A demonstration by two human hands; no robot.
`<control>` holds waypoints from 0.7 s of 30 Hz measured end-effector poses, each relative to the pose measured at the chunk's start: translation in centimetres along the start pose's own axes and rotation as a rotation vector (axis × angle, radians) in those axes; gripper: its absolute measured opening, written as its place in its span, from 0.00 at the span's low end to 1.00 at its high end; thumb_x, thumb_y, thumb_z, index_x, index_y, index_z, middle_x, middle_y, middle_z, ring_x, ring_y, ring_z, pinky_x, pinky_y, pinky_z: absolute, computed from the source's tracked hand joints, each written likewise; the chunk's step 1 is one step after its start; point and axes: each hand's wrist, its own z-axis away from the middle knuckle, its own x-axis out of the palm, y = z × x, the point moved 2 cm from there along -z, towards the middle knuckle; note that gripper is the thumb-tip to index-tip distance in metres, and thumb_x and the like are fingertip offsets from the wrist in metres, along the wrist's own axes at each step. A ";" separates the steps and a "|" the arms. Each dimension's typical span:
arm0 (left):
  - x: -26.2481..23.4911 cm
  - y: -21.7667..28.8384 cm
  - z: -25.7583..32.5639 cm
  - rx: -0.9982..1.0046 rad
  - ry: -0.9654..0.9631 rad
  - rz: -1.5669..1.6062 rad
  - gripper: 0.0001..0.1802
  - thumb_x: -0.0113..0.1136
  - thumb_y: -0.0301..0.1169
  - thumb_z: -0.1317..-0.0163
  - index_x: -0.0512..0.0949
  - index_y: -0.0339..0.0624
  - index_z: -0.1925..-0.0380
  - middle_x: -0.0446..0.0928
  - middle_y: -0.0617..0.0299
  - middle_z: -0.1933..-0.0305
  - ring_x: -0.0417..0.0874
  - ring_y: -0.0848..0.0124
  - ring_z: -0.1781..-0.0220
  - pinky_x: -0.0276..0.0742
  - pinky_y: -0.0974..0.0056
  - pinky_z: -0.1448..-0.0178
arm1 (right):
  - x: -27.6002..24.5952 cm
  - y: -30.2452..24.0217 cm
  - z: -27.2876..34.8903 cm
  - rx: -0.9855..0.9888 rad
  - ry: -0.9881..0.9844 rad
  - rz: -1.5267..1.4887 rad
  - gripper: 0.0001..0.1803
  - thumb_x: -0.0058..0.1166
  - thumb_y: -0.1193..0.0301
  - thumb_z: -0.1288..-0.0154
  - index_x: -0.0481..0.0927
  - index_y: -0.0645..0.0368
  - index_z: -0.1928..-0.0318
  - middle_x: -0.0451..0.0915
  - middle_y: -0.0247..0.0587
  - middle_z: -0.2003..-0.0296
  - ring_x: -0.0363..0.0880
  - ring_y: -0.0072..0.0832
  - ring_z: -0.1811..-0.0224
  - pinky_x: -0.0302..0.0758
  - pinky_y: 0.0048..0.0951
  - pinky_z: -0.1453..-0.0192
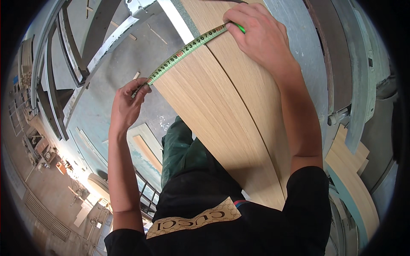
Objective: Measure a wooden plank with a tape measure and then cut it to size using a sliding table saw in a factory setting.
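A pale green measuring tape [188, 48] is stretched in a slight arc across two light wood-grain boards. My left hand [128, 102] pinches it just off the left edge of the nearer-left board [205, 94]. Farther to the right, my right hand [262, 38] is closed on the other end, above the right-hand board [260, 98]. A bright green bit [241, 28] shows between its fingers; I cannot tell whether it belongs to the tape or is a separate thing. A narrow dark gap runs lengthwise between the boards.
A grey metal surface [299, 47] lies right of the boards. Curved frame pieces [51, 64] stand at the left. Curved wood-faced panels [350, 170] are stacked at the lower right. Wood offcuts [158, 34] lie on the floor, and clutter [42, 149] fills the far left.
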 end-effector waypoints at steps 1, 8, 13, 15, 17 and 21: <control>0.1 0.0 0.0 0.002 0.000 -0.001 0.12 0.60 0.30 0.28 0.83 0.35 0.50 0.82 0.66 0.68 0.70 0.78 0.71 0.71 0.69 0.63 | -0.1 -0.1 0.0 0.010 -0.010 0.006 0.07 0.57 0.70 0.35 0.84 0.56 0.60 0.83 0.37 0.57 0.79 0.37 0.47 0.78 0.39 0.44; -0.4 0.1 0.2 0.047 0.009 0.003 0.12 0.60 0.30 0.29 0.82 0.34 0.51 0.81 0.65 0.69 0.70 0.77 0.71 0.71 0.68 0.64 | 0.8 0.1 0.3 0.008 0.010 0.132 0.07 0.56 0.64 0.30 0.83 0.49 0.58 0.82 0.27 0.55 0.79 0.33 0.47 0.79 0.40 0.47; -1.0 1.1 1.9 0.155 0.074 -0.099 0.11 0.59 0.28 0.30 0.82 0.35 0.53 0.84 0.54 0.67 0.83 0.66 0.66 0.78 0.62 0.57 | 0.2 -0.7 1.7 0.040 -0.062 0.118 0.09 0.56 0.65 0.31 0.83 0.48 0.54 0.81 0.31 0.55 0.77 0.35 0.44 0.79 0.42 0.46; -1.6 2.0 4.5 0.164 0.055 -0.141 0.09 0.60 0.27 0.32 0.82 0.35 0.55 0.85 0.49 0.65 0.87 0.57 0.60 0.79 0.59 0.53 | -1.4 -2.8 4.2 0.043 -0.079 0.065 0.11 0.58 0.64 0.32 0.83 0.49 0.52 0.82 0.34 0.56 0.79 0.38 0.46 0.79 0.44 0.46; -2.0 1.8 7.7 0.213 0.008 -0.126 0.08 0.63 0.29 0.33 0.82 0.36 0.57 0.85 0.49 0.63 0.87 0.53 0.59 0.79 0.57 0.53 | -3.3 -6.2 7.3 0.119 -0.189 -0.045 0.15 0.62 0.60 0.34 0.83 0.49 0.50 0.82 0.37 0.55 0.80 0.41 0.48 0.79 0.44 0.46; 1.0 3.7 13.8 0.758 -0.065 -0.213 0.05 0.67 0.26 0.41 0.84 0.40 0.65 0.83 0.51 0.66 0.83 0.50 0.63 0.77 0.52 0.53 | -5.2 -12.8 16.5 0.272 -0.334 -0.167 0.22 0.66 0.54 0.38 0.83 0.50 0.48 0.84 0.42 0.56 0.84 0.44 0.53 0.80 0.43 0.50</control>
